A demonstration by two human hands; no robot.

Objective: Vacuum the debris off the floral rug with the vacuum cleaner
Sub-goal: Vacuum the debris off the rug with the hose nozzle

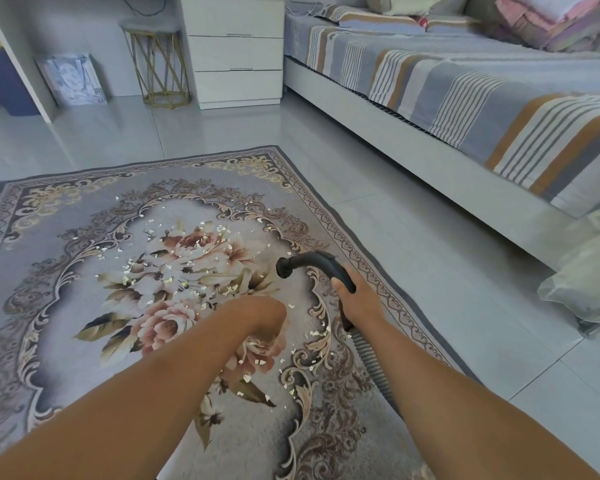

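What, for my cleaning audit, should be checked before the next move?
1. Right hand grips the hose handle: ok.
2. Hose mouth at the debris: not ok, it is right of the thick patch.
3. Left hand free: cannot tell, fingers hidden.
4. Ribbed hose unkinked: ok where visible.
5. Floral rug flat: ok.
6. Suction running: cannot tell.

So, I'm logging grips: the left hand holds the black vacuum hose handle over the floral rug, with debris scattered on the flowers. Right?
Wrong hand: the head view shows the right hand gripping the black vacuum hose handle over the floral rug, with debris scattered on the flowers.
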